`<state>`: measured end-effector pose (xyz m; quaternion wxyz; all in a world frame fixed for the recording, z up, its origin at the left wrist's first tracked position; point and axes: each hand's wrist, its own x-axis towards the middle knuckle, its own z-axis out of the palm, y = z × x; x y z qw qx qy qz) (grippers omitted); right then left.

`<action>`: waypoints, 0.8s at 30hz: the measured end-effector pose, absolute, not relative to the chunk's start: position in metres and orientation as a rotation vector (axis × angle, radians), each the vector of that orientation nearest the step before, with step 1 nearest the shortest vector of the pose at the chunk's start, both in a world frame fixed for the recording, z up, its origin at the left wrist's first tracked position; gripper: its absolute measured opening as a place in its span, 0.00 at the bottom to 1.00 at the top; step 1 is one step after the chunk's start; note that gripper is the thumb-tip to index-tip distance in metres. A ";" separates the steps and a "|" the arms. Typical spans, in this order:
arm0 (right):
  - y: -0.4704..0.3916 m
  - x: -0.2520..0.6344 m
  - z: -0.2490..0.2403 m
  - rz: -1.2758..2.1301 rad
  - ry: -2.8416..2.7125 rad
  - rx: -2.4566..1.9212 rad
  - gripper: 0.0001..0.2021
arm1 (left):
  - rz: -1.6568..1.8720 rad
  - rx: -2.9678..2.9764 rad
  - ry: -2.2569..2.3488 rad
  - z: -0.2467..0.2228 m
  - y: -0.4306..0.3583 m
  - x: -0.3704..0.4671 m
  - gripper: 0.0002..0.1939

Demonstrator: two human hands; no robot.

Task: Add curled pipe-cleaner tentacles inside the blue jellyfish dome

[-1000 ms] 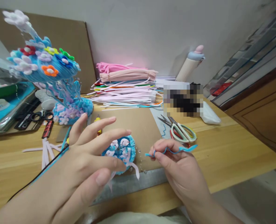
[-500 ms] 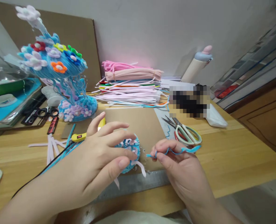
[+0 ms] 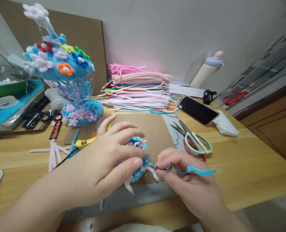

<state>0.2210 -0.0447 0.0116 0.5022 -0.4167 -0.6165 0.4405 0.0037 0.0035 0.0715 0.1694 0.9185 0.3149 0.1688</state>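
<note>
Wooden table (image 3: 244, 167), scissors (image 3: 190, 132), phone (image 3: 198, 110) beyond 2 hands (image 3: 114, 153) (image 3: 188, 175)

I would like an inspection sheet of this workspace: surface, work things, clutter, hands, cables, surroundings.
Surface: wooden table, bearing a cardboard sheet.
Work things: blue strip; blue round piece, partly hidden.
Clutter: scissors, phone, yellow cutter, stacked coloured strips.
Hands: right hand pinches the blue strip; left hand is spread over the blue round piece, touching unclear.
Cables: black cord near the yellow cutter; white loop at the picture's left edge, kind unclear.
Surroundings: wall behind, bottle near it.
</note>
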 end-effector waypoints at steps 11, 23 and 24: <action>-0.028 0.224 -0.007 1.265 -1.211 -1.086 0.03 | 0.337 2.663 0.934 0.075 0.003 -0.002 0.15; -0.027 0.211 -0.017 1.365 -0.974 -1.142 0.07 | 0.382 2.749 0.988 0.062 -0.002 -0.006 0.16; -0.027 0.209 -0.017 1.357 -0.978 -1.144 0.07 | 0.391 2.751 0.991 0.061 -0.002 -0.006 0.15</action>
